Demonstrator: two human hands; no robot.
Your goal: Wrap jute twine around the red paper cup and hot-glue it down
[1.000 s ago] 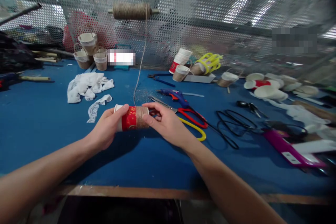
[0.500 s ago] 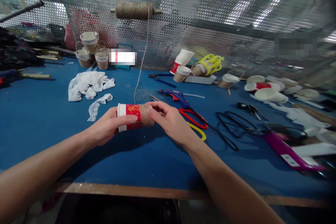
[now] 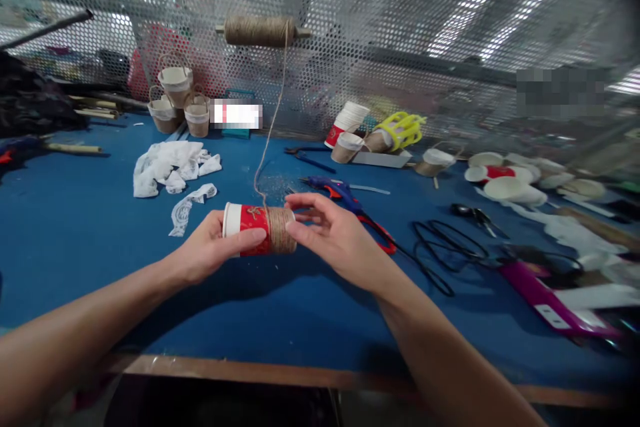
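- Left grip [image 3: 213, 250]: closed on the paper cup [image 3: 257, 217]; thumb laid along the red printed wall, pointing toward the wound section; remaining fingers largely hidden behind the cup
- Right grip [image 3: 335, 230]: partly spread at the base end of the cup; thumb tip against the wound section, index fingertip near the upper edge of the base, a gap visible between the two; whether the fingers press on the cup cannot be told
- Cup position: held on its side above the worktop [image 3: 300, 327], set back from the front edge; rim to the left, base to the right
- Twine [image 3: 281, 233]: wound in adjacent turns around the base half of the cup; the free strand rises from the inner end of the winding to the spool [image 3: 257, 31], which hangs above the back edge of the worktop
- Adjacent items: lace strip [image 3: 181, 213] toward the left edge from the cup; glue gun [image 3: 345, 192] behind the right grip, toward the back edge
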